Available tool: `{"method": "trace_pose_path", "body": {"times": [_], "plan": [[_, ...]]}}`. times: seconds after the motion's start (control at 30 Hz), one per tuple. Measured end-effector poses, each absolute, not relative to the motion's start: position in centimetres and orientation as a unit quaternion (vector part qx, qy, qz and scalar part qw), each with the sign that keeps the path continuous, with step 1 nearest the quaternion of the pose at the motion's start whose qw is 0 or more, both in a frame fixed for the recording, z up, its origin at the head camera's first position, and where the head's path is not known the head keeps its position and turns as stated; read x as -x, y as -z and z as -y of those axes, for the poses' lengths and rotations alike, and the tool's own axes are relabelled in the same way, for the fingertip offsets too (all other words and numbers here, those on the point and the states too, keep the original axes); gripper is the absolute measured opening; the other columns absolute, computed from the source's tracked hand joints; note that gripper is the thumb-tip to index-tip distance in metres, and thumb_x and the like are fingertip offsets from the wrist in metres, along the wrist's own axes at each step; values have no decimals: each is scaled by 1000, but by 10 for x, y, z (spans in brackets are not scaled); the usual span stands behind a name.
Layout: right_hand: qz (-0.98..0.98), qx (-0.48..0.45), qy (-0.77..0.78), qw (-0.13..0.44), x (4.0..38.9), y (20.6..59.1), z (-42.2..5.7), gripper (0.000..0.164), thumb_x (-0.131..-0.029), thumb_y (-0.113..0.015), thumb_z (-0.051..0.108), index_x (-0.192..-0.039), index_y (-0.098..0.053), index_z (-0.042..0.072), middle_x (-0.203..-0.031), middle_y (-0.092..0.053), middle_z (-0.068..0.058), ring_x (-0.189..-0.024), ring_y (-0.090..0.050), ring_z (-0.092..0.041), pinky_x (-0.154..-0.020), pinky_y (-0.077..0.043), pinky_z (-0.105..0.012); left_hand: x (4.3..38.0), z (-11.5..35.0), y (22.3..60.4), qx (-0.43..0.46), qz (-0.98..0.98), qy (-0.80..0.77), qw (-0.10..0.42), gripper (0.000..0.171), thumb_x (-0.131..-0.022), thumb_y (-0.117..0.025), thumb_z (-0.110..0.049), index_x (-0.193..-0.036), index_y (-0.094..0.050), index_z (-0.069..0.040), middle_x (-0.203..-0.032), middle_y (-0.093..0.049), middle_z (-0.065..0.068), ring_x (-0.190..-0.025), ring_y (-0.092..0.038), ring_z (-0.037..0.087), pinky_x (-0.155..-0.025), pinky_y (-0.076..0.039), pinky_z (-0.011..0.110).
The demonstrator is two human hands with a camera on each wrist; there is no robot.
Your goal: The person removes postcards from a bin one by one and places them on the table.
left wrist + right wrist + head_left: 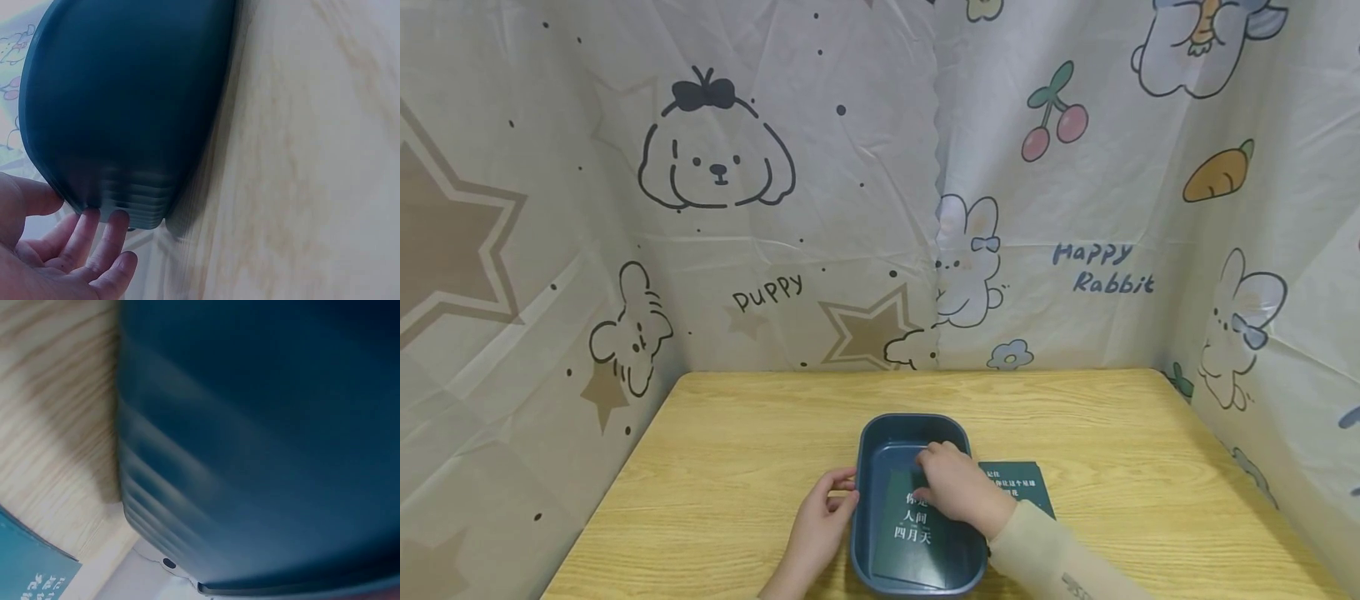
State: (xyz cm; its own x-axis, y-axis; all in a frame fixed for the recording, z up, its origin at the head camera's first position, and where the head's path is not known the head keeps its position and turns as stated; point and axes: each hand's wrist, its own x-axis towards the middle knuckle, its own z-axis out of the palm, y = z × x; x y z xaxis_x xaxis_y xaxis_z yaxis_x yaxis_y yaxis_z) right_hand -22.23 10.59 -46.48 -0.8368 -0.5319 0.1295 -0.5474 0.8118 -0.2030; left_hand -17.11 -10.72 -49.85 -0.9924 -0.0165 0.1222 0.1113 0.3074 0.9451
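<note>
A dark blue plastic bin point(917, 422) stands on the table, with a green book point(910, 554) with white Chinese characters lying inside it. My right hand point(961, 490) reaches over the bin's right side and pinches the book near its top edge, covering that corner. Against the bin's left wall, my left hand point(822, 518) rests its fingertips on the outside, with the thumb at the rim. The left wrist view shows these fingers point(107, 240) relaxed beside the ribbed corner. A second green book point(1026, 483) lies right of the bin, partly under my right forearm.
The wood-grain table point(752, 433) reaches back to a patterned cloth point(865, 250) that hangs behind and along both sides. In the right wrist view, the bin's ribbed wall point(187, 481) fills most of the picture.
</note>
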Motion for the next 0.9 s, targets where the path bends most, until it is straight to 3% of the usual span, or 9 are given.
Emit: {"method": "trace_pose_path", "body": {"times": [0.53,0.9], "plan": [[956,-289,-53,24,220,465,-103,49,-70,-81,35,-105,-69,3,-95,-67,-9,-82,-53,-20,-76,-54,-39,171,108,497,31,807,587,53,31,-92,-58,-10,-123,-57,-4,-109,-62,17,-86,-64,20,-75,-56,38],[956,-291,-27,32,221,470,-103,48,-71,-80,37,-102,-70,3,-96,-67,-10,-80,-52,-20,-73,-53,-40,171,108,497,33,809,584,55,31,-92,-58,-8,-122,-58,-4,-108,-62,17,-85,-65,20,-76,-56,39]]}}
